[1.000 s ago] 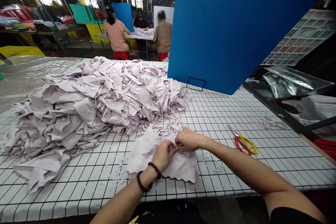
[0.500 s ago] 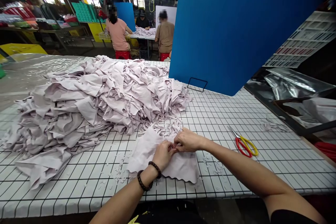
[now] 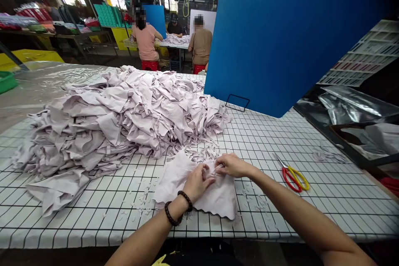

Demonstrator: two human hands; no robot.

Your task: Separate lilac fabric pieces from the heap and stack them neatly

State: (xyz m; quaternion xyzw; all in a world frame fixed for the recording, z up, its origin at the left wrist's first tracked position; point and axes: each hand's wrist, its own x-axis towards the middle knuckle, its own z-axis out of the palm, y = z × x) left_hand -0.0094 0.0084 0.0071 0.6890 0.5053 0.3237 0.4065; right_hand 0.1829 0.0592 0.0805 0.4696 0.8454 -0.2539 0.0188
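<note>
A pale lilac fabric piece with a wavy lower edge lies spread on the table in front of me. Over its middle is my left hand, thumb and curled fingers apart, with nothing visible between them. Just to the right, my right hand pinches a small pale bit of fabric at its fingertips, above the upper part of the piece. Thin fabric strips lie tangled right behind the piece. Scissors with one red and one yellow handle rest on the table, right of my right hand.
A large heap of lilac fabric covers the table's left and middle. A blue board stands behind on a black wire stand. Small offcuts are scattered on the grid-patterned cloth. Several people sit at a farther table.
My hands were pinched together over the fabric; now they have parted. The left thumb has spread from its fingers, and the right hand has moved slightly right. The whole view has shifted a little.
</note>
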